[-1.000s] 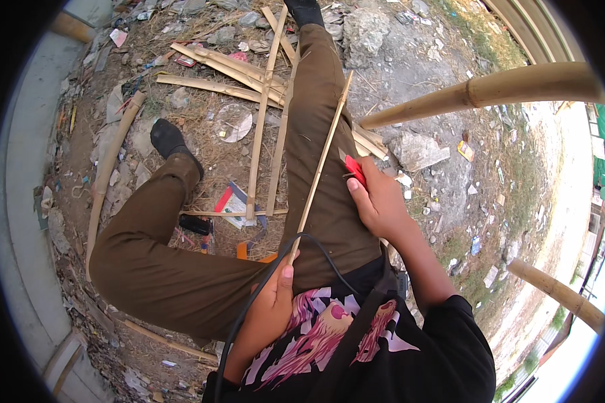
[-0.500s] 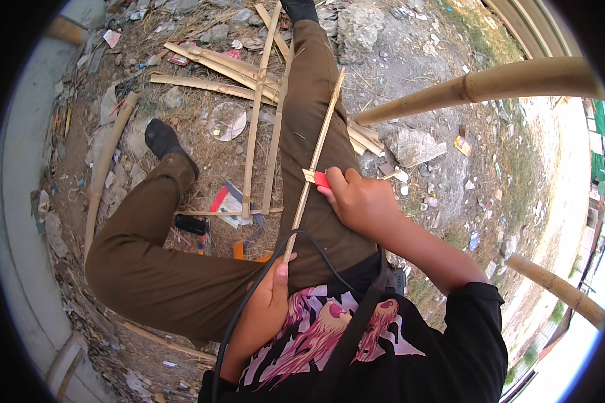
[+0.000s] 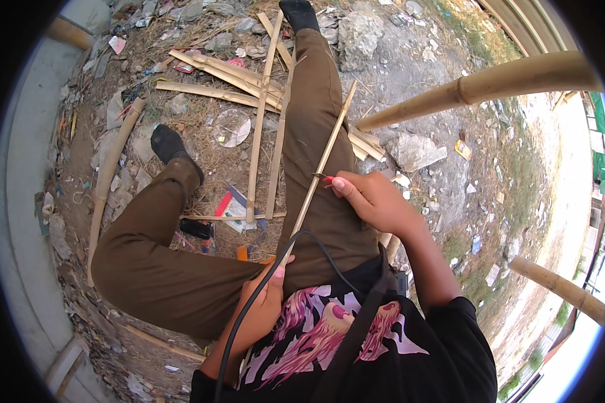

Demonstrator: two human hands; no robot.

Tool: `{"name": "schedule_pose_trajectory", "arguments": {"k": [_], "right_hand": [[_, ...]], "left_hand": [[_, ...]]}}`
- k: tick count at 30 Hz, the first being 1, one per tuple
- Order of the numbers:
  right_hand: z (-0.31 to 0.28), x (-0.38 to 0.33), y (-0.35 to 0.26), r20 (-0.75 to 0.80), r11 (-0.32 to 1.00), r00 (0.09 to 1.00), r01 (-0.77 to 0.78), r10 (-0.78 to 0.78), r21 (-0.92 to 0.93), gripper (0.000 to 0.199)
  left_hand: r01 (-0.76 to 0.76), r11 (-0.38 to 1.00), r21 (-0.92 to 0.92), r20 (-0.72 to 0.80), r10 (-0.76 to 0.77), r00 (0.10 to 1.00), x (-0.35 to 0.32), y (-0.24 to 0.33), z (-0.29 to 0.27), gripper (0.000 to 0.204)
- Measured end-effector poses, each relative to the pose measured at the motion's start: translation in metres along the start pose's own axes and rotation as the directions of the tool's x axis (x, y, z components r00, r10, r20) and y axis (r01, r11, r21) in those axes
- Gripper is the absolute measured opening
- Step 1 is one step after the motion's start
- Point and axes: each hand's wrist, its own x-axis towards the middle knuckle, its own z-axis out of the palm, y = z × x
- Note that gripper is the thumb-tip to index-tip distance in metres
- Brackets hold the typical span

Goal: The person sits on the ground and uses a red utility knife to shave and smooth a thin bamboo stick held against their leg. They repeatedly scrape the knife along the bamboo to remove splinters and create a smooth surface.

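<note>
A long, thin bamboo strip [image 3: 329,146] slants across my right thigh, its far end out beyond the knee and its near end at my lap. My left hand [image 3: 263,303] is closed around the near end, thumb on top. My right hand [image 3: 376,203] grips a small red-handled knife [image 3: 327,179], most of its handle hidden by the fingers. Its thin dark blade lies at the strip about midway along, seen nearly edge-on; whether it touches the bamboo I cannot tell. A black cable [image 3: 243,312] loops over my left wrist and the strip's near part.
Several split bamboo slats [image 3: 257,144] lie between and beyond my legs. A thick bamboo pole [image 3: 477,88] reaches in from the right, and another pole [image 3: 559,290] stands lower right. Rocks [image 3: 360,39] and litter cover the ground. A grey wall [image 3: 30,201] runs along the left.
My right hand has rolled over and shifted slightly right and nearer, so the blade's flat face has turned to a thin edge. The left hand still holds the strip's near end.
</note>
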Motion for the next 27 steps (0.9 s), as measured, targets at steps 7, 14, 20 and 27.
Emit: {"name": "schedule_pose_trajectory", "arguments": {"k": [7, 14, 20, 27], "right_hand": [[-0.010, 0.008, 0.002, 0.108, 0.994, 0.990, -0.092, 0.086, 0.054, 0.053], [-0.005, 0.015, -0.011, 0.133, 0.990, 0.982, -0.129, 0.135, -0.056, 0.058], [-0.011, 0.029, 0.010, 0.317, 0.989, 0.941, -0.142, 0.122, 0.042, 0.070], [-0.010, 0.025, 0.018, 0.363, 0.806, 0.892, -0.414, 0.268, 0.423, 0.068]], "left_hand": [[-0.011, 0.999, 0.038, -0.027, 0.012, 1.000, -0.001, 0.008, 0.003, 0.047], [0.011, 1.000, 0.017, -0.033, -0.010, 0.999, 0.000, 0.005, 0.005, 0.046], [-0.022, 0.999, 0.046, -0.074, 0.025, 0.997, 0.001, 0.001, 0.012, 0.046], [-0.053, 0.997, 0.062, -0.107, 0.059, 0.992, 0.000, 0.002, 0.013, 0.047]]}}
